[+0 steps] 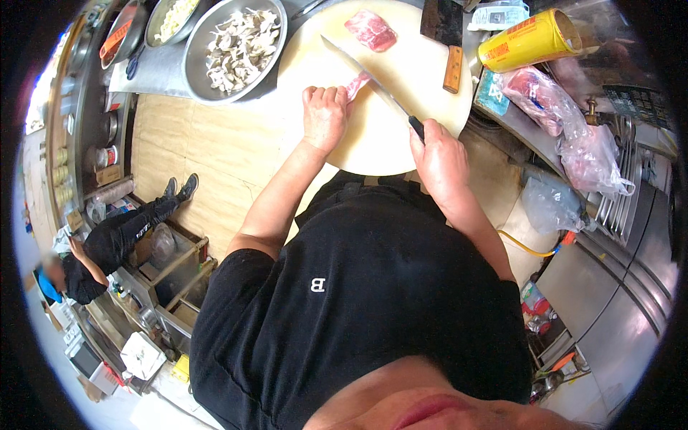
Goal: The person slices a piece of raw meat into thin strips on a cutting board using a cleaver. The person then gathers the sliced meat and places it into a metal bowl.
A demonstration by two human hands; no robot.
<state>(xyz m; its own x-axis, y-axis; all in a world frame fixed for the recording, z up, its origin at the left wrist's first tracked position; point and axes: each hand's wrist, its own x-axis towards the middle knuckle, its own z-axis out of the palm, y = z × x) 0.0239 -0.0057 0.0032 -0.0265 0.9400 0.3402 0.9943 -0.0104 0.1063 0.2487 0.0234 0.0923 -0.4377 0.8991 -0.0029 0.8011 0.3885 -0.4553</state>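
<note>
Mostly lt.-pink meat pc. (356, 87)

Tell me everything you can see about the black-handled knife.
The knife has a long, slim, grey blade that looks like metal and narrows to a point, and a black handle partly hidden by the right hand gripping it. It slants over the round, pale cutting board, tip toward the far left. Its blade crosses at the end of a piece of meat; whether it has cut in, I can't tell.
</note>
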